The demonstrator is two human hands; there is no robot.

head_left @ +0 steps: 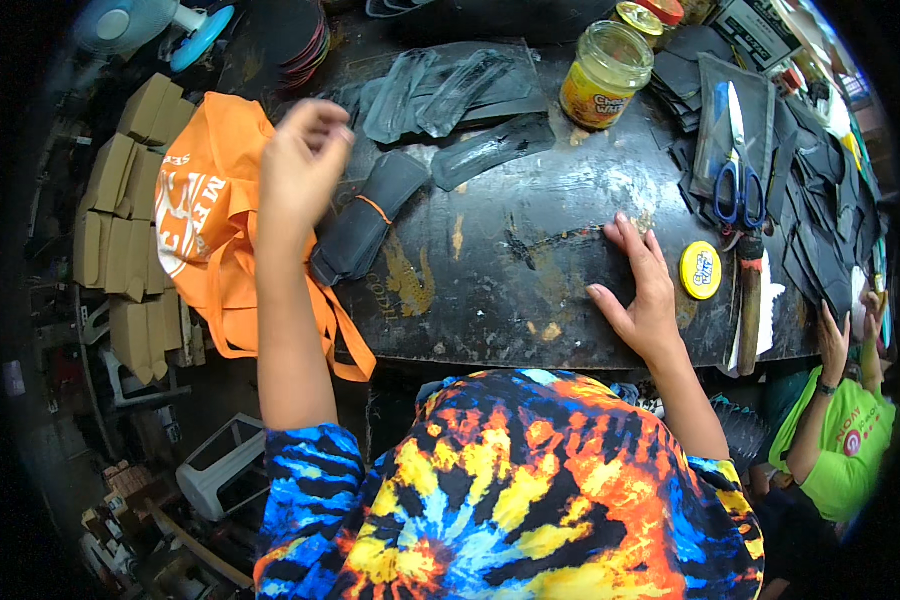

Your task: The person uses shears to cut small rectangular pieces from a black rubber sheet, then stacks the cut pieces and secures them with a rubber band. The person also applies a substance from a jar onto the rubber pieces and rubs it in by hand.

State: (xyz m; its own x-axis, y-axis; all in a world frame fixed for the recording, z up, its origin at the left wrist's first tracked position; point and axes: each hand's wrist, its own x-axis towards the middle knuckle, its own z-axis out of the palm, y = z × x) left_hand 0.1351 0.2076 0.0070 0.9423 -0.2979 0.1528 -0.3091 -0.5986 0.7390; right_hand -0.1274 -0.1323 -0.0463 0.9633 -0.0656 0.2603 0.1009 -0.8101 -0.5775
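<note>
My left hand (305,165), slightly blurred, is raised beside an orange cloth bag (215,190). Its fingers curl loosely apart from the thumb, and nothing shows in them. Just to its right lies a bundle of black strips (370,220) with an orange band around it. Fingers spread, my right hand (642,300) rests on the dark worktable (490,310) and holds nothing. Nearest to it is a round yellow lid (701,270). Farther back stands an open glass jar (607,75) with a yellow label. Shiny, coated-looking black pieces (495,152) lie left of the jar.
Blue-handled scissors (738,185) lie on black sheets at the right, above a wooden-handled tool (750,310). Black cut pieces (825,220) pile up at the far right, near a person in a green shirt (830,440). Cardboard boxes (125,220) and a fan (130,22) stand left.
</note>
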